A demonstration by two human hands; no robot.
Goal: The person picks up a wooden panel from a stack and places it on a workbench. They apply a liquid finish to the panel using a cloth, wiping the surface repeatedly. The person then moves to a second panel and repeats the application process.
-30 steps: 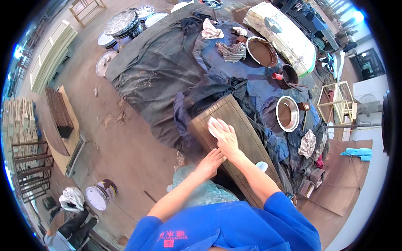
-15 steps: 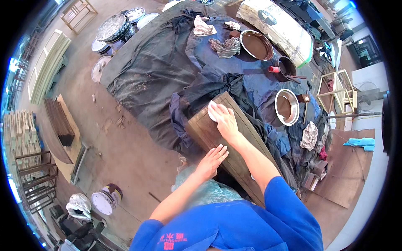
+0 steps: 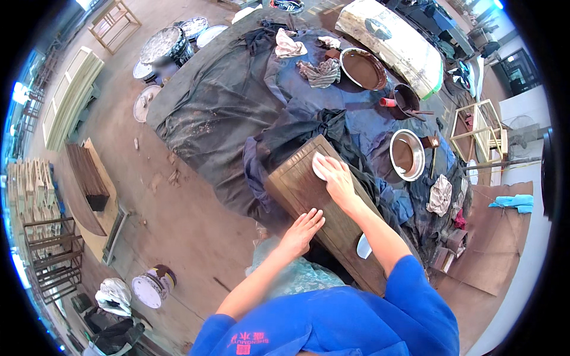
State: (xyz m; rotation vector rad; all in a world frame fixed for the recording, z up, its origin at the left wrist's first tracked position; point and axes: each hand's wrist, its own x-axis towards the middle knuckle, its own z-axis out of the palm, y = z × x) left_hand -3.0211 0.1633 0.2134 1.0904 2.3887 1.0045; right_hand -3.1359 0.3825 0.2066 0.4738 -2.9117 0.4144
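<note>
A long brown wooden panel (image 3: pixel 300 178) with a grooved border line lies slantwise in front of me on dark cloth. My right hand (image 3: pixel 339 185) presses a white pad (image 3: pixel 320 166) flat on its far part, the fingers over the pad; whether this is sandpaper or folded cloth I cannot tell. My left hand (image 3: pixel 301 232) rests on the panel's left edge, palm down with fingers stretched out. A second white piece (image 3: pixel 364 247) lies on the panel beside my right forearm, which partly covers it.
Dark cloth (image 3: pixel 214 113) drapes the worktable. On it stand metal bowls of brown liquid (image 3: pixel 408 155), a dark pot (image 3: pixel 405 99) and crumpled rags (image 3: pixel 320 72). Paint buckets (image 3: pixel 163 47) stand beyond its left side; another bucket (image 3: pixel 153 288) and stacked boards (image 3: pixel 89 178) are on the left floor.
My right hand and the white pad have slid right and slightly nearer across the panel. The second white piece shows more now. My left hand has barely moved.
</note>
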